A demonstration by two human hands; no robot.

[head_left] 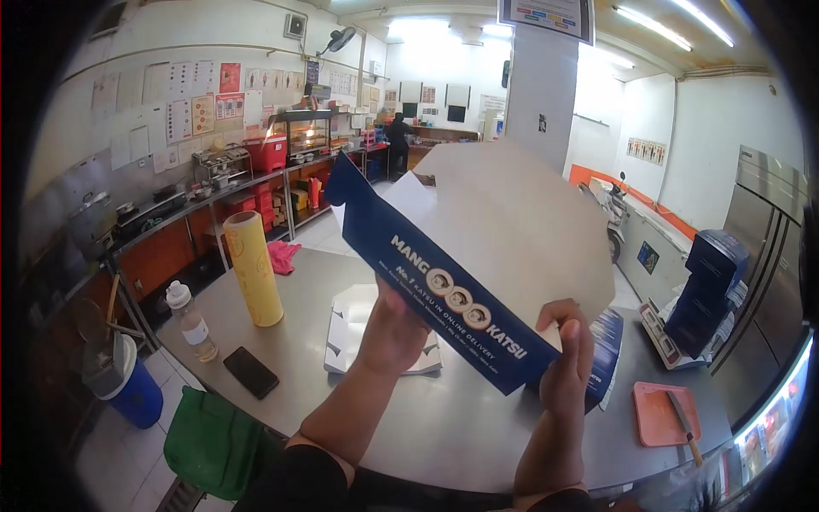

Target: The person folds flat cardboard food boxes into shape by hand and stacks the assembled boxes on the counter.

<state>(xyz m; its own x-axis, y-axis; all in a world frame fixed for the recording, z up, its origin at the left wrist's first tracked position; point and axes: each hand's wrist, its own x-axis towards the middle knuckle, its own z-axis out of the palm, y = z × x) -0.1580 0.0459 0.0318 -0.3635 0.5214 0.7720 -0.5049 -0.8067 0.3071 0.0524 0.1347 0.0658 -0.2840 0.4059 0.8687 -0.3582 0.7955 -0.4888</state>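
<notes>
A dark blue cardboard food box (pixel 461 311) with a pale inside is held up in front of me, tilted, its large flap standing open. My right hand (pixel 566 354) is closed on its right corner, thumb over the edge. My left hand (pixel 394 331) grips the box's lower left side, with its fingers partly hidden behind the printed blue panel. Below it, white folded cardboard (pixel 345 334) lies on the steel table. More blue printed boxes (pixel 606 350) sit behind my right hand.
On the steel table (pixel 299 290) stand a yellow-wrapped roll (pixel 253 271) and a bottle (pixel 194 324), near a black phone (pixel 251 372) and pink cloth (pixel 281 256). To the right is an orange tray (pixel 653 414) with a knife (pixel 682 418). A person (pixel 398 141) stands far back.
</notes>
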